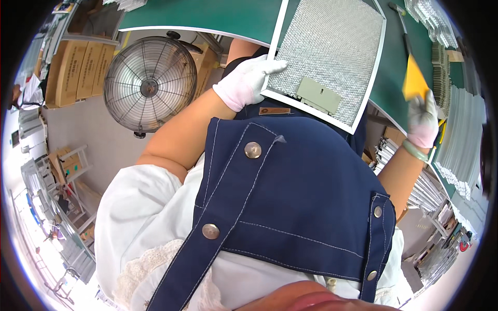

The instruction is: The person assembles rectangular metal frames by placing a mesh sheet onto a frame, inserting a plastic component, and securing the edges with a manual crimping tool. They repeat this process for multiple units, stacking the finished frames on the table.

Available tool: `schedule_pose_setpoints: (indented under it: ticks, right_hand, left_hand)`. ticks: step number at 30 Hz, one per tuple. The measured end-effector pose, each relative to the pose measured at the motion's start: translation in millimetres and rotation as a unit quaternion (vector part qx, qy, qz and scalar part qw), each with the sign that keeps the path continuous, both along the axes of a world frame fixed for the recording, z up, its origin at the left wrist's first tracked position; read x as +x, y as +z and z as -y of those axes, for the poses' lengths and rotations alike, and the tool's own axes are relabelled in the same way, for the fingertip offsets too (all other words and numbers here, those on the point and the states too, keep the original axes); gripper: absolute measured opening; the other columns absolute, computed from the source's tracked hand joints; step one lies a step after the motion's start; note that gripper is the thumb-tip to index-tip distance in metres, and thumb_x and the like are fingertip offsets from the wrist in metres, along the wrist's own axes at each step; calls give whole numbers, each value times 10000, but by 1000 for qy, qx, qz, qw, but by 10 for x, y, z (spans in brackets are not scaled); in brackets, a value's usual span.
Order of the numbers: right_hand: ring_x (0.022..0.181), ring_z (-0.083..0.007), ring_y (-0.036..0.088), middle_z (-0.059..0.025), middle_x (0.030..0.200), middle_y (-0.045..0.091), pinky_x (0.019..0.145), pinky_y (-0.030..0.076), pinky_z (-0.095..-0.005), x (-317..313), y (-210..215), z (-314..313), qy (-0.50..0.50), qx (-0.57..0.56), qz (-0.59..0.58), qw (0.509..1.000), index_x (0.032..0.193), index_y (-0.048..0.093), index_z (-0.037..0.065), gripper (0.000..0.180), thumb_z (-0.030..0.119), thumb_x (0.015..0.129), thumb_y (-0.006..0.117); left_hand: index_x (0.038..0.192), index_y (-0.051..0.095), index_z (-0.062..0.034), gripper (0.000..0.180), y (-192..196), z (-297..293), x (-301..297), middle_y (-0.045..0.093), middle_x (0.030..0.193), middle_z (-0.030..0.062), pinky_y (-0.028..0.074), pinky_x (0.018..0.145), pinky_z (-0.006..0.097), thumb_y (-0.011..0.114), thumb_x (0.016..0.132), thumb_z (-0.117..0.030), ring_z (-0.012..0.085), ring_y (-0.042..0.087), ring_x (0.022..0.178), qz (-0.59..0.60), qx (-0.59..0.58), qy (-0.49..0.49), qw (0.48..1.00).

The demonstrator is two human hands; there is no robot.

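Note:
My left hand (pixel 250 83), in a white glove, grips the lower left corner of a metal mesh filter panel (pixel 332 46). Its thumb lies over the white frame, and most of the other fingers are hidden. A grey-green rectangular plate (pixel 318 95) sits on the mesh near the panel's lower edge. Off to the right, my gloved right hand (pixel 423 119) pinches the lower end of a flat yellow triangular piece (pixel 415 79), whose exact kind I cannot make out. Just beyond that piece lies a hammer-like tool with a black handle (pixel 406 39).
The green worktable (pixel 207 15) runs along the far side. Stacks of metal strips (pixel 461 129) stand along the right. A large caged fan (pixel 150 85) is on the left, with cardboard boxes (pixel 78 72) behind it. A white rack (pixel 78 166) stands farther left.

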State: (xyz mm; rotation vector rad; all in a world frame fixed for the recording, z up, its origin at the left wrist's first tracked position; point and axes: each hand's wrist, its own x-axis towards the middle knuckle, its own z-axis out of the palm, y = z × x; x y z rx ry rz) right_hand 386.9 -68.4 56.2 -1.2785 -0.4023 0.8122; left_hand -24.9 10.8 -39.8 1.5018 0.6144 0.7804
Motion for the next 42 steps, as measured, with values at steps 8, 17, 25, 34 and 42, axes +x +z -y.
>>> schedule_pose_setpoints:
  ticks: [8, 17, 25, 34, 42]
  right_hand:
    - [743, -144, 674, -114, 936, 648, 649, 544, -264, -1906, 33, 123, 352, -147, 69, 922, 1218, 482, -33, 369, 93, 905, 630]
    - [677, -118, 665, -145, 1048, 696, 681, 539, -253, -2077, -41, -1, 384, -162, 193, 888, 1336, 545, 14, 476, 68, 864, 586]
    - [690, -176, 690, -176, 1034, 700, 751, 539, -292, -2097, -91, -129, 418, -142, 398, 804, 1292, 583, -1, 464, 102, 840, 559]
    - [592, -101, 606, -125, 975, 684, 588, 514, -244, -2025, 119, -121, 411, -205, 159, 874, 1293, 568, -22, 424, 59, 877, 588]
    - [593, -77, 578, -116, 994, 679, 563, 488, -215, -1936, -48, 8, 308, -127, 108, 937, 1294, 557, -33, 389, 62, 917, 581]
  left_hand:
    - [1245, 573, -49, 323, 239, 14, 51, 634, 1178, 124, 519, 931, 318, 601, 960, -197, 227, 630, 1092, -45, 49, -6, 998]
    - [1235, 567, 2, 322, -9, -62, 133, 642, 1161, 88, 518, 907, 300, 498, 1024, -233, 190, 630, 1044, 137, -412, 2, 901]
    - [1249, 512, -33, 367, 366, 28, 200, 604, 1140, 101, 490, 948, 366, 512, 1014, -314, 203, 600, 1059, 228, -527, -24, 818]
    - [1248, 493, -24, 367, 206, 79, 303, 585, 1163, 112, 517, 907, 380, 534, 1009, -299, 209, 597, 1048, 169, -476, 13, 863]
    - [1321, 431, 1, 438, 472, 119, 247, 557, 1235, 102, 514, 929, 358, 587, 964, -197, 189, 588, 1087, 94, -347, -109, 927]
